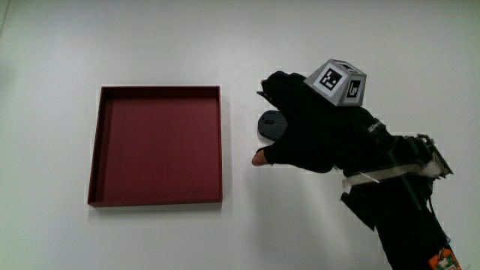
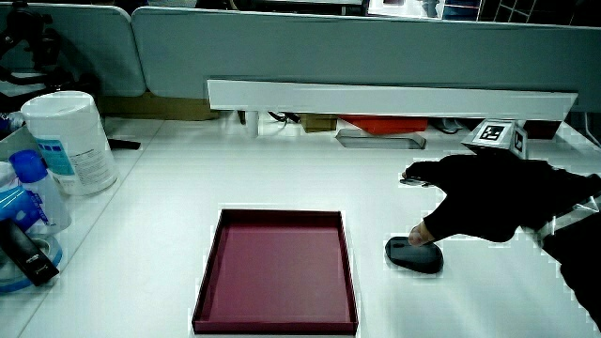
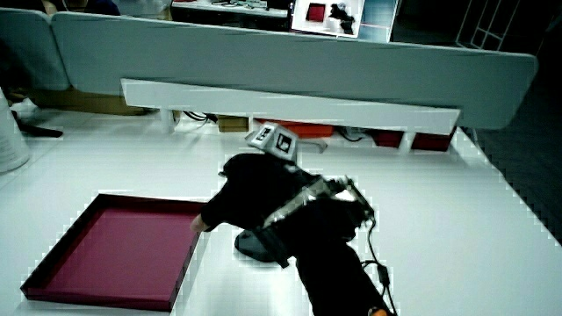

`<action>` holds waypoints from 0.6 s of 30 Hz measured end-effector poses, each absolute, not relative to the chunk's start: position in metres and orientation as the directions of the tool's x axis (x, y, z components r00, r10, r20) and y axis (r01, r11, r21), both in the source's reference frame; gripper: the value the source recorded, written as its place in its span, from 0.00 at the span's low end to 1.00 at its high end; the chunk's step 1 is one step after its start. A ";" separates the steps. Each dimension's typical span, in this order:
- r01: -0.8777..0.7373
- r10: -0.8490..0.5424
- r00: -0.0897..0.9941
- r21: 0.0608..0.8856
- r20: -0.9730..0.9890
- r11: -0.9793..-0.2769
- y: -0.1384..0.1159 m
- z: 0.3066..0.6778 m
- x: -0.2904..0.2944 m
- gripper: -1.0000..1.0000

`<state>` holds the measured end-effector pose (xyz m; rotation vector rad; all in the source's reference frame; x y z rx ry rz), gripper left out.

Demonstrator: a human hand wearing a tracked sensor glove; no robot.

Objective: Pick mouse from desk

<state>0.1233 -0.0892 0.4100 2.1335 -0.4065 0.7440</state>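
A dark grey mouse (image 1: 270, 124) lies on the white table beside a dark red tray (image 1: 158, 90). The gloved hand (image 1: 300, 127) is over the mouse and covers part of it, the patterned cube (image 1: 340, 82) on its back. Its fingers are spread and reach out past the mouse, while the bare thumb tip (image 1: 259, 158) shows at the mouse's nearer side. In a side view the thumb (image 2: 420, 237) rests on top of the mouse (image 2: 414, 256), with the fingers (image 2: 418, 173) raised off it. Another side view has the forearm hiding most of the mouse (image 3: 255, 247).
The tray (image 2: 282, 215) holds nothing and is also seen in a side view (image 3: 97, 299). A white tub (image 2: 66, 137) and blue-capped bottles (image 2: 23, 187) stand at the table's edge. A long white shelf (image 2: 390, 95) runs along the low partition.
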 end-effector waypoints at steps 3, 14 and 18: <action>-0.485 0.002 0.794 0.634 0.608 -0.602 -0.093 0.426 0.128 0.50; -0.395 0.091 0.837 0.711 0.540 -0.581 -0.101 0.469 0.141 0.50; -0.372 0.101 0.851 0.728 0.515 -0.576 -0.099 0.485 0.142 0.50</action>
